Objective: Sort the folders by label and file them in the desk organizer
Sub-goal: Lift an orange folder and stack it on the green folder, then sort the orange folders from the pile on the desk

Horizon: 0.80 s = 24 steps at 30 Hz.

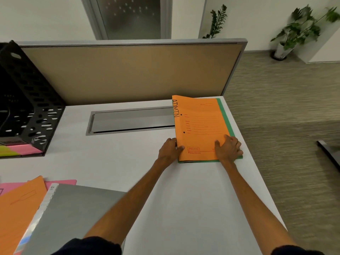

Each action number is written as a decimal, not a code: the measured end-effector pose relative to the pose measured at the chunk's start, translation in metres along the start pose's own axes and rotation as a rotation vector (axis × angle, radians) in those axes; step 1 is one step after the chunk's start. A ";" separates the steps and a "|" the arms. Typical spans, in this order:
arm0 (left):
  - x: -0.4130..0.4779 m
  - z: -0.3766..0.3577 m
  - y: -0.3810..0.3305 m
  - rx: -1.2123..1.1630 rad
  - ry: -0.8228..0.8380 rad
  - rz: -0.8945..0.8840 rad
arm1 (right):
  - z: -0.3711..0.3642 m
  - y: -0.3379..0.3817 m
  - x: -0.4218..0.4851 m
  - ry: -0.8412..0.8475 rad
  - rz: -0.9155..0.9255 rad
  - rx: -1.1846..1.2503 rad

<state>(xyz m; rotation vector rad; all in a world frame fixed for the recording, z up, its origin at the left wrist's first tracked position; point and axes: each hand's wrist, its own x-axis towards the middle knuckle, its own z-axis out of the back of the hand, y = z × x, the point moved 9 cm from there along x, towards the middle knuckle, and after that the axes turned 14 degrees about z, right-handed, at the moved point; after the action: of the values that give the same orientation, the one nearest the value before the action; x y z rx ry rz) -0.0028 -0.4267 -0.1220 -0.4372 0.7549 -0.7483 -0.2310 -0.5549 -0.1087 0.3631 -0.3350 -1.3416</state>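
Head view: both hands are reaching out to the far right corner of the white table (184, 199). An orange folder (200, 126) marked ADMIN along its left edge is lying flat there, on top of a green folder (223, 115) that is showing only as a strip down the right side and along the near edge.

The left hand (170, 149) is gripping the orange folder's near left edge, with the thumb lying on the cover and the fingers curling against the side (how far under, cannot tell). The right hand (228, 149) is resting palm-down on the near right corner, fingers fairly straight and spread, reaching past the orange cover onto the green edge. It is pressing, not pinching.

The black perforated organizer (31, 107) is standing at the far left of the table, well apart from the hands, with pink and yellow folders (18, 150) lying in its bottom slot. At the near left a second orange folder (18, 208) is overlapping a pink folder (60, 183), and a grey folder (73, 218) is lying partly over both. A grey cable hatch (132, 120) is sitting in the table between the organizer and the ADMIN folder, whose far left corner is overlapping the hatch's right end. A tan partition (128, 70) is running along the back edge.
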 end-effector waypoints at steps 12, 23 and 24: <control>-0.060 0.040 0.012 0.074 0.044 -0.006 | 0.025 0.082 -0.040 0.055 0.189 0.177; -0.148 0.109 0.114 -0.034 -0.124 0.075 | -0.005 0.178 -0.142 0.181 0.399 0.319; -0.155 0.115 0.128 -0.048 -0.141 0.095 | -0.013 0.187 -0.153 0.205 0.417 0.342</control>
<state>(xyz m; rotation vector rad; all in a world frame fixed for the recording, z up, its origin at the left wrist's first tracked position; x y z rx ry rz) 0.0634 -0.2155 -0.0526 -0.4891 0.6578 -0.6045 -0.0914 -0.3688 -0.0419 0.6718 -0.4421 -0.8286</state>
